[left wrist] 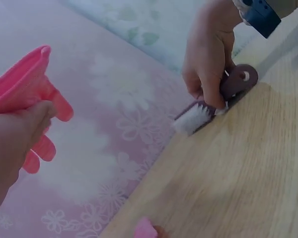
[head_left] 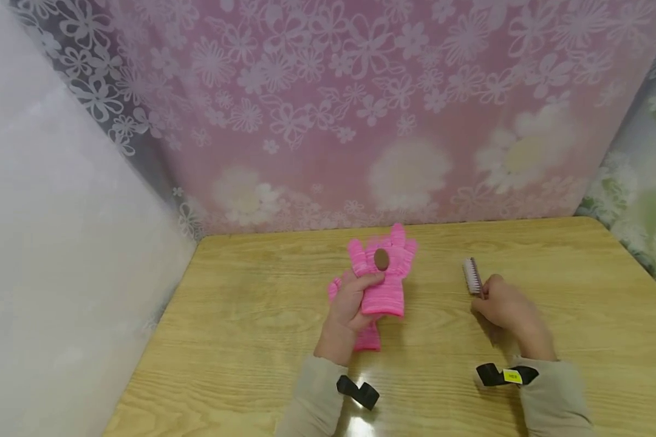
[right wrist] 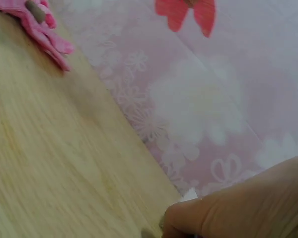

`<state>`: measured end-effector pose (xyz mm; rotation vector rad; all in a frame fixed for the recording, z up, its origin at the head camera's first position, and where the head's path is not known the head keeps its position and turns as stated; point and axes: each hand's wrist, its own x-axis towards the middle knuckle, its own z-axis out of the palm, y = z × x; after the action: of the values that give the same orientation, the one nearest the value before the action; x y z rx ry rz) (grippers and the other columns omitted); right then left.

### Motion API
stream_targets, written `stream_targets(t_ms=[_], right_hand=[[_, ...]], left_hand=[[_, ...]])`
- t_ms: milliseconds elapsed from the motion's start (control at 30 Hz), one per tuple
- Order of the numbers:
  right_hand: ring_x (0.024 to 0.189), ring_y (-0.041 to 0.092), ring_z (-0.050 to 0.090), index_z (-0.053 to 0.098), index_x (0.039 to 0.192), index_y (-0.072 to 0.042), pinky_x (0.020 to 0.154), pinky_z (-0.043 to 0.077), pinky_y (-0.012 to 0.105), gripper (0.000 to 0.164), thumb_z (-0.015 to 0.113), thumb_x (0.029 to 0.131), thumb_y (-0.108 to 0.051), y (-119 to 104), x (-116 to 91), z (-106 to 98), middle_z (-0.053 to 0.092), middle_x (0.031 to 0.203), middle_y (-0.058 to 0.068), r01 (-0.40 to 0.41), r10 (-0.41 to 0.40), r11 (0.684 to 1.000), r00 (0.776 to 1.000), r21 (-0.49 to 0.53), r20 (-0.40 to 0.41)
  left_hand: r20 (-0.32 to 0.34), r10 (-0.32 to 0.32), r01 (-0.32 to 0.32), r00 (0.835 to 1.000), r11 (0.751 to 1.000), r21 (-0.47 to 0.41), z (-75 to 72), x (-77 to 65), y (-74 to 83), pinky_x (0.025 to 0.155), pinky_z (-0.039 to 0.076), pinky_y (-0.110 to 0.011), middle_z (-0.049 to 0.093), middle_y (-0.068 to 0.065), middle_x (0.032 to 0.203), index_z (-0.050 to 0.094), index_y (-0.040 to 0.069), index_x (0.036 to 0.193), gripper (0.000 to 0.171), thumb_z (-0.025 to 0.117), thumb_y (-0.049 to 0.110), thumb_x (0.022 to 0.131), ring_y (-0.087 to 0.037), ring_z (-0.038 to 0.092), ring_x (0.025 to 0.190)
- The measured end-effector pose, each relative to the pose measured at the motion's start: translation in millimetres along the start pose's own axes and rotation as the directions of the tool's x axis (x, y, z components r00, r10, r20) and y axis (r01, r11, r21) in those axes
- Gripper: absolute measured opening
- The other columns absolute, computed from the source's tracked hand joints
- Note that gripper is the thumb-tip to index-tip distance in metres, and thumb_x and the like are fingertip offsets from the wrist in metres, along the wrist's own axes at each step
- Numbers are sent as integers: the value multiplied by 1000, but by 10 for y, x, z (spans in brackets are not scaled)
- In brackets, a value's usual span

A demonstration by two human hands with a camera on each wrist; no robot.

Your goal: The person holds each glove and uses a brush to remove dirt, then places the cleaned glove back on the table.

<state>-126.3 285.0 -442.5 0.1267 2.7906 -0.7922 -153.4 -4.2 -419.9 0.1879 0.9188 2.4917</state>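
My left hand pinches a pink knitted glove near its cuff, thumb on top, the glove's fingers pointing away. On that glove is a brown oval spot; whether it is a patch or a mark I cannot tell. Beneath the hand lies a second pink glove, mostly covered in the head view; its brown spot shows in the right wrist view. To the right, my right hand grips a small brush with a dark purple-brown handle and white bristles, close above the table.
The wood-grain table reaches back to a pink flowered curtain or sheet. A pale wall or sheet runs along the left side. Green-and-white flowered cloth borders the right. Black straps are on both sleeves.
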Motion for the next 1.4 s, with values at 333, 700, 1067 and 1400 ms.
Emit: stream_targets(t_ms=[333, 700, 1067, 1400], right_hand=[[61, 27, 49, 18, 127, 16, 52, 38, 35, 43, 32, 91, -4, -94, 27, 76, 57, 77, 25, 44, -40, 998, 995, 43, -86], [65, 20, 49, 27, 156, -5, 50, 41, 33, 58, 31, 108, -38, -393, -127, -38, 56, 97, 24, 272, -194, 938, 926, 215, -324], [60, 5, 40, 63, 136, -21, 51, 34, 21, 44, 70, 93, -18, -1304, -629, -95, 60, 82, -3, 622, -626, 759, 616, -192, -478], [54, 5, 33, 67, 131, -15, 47, 31, 22, 41, 73, 90, -19, -1380, -527, 102, 52, 76, 0, 657, -663, 714, 524, -242, -535]], left_hand=[[76, 14, -13, 997, 1000, -10, 67, -47, 78, 77, 57, -29, 60, -8, 120, 41, 8, 140, 47, 38, -8, 96, -18, 64, 98], [99, 33, -30, 995, 999, -24, -25, -99, 58, 79, 57, -30, 62, -5, 116, 50, 6, 129, 44, 38, -14, 91, -16, 64, 98], [51, 118, -126, 992, 970, 207, 162, -53, 93, 80, 57, -26, 64, -1, 106, 50, 0, 127, 43, 46, -16, 87, -12, 65, 92], [50, 110, -120, 993, 955, 272, 210, -119, 141, 76, 56, -24, 65, 0, 100, 47, -3, 130, 47, 45, -16, 84, -10, 65, 86]])
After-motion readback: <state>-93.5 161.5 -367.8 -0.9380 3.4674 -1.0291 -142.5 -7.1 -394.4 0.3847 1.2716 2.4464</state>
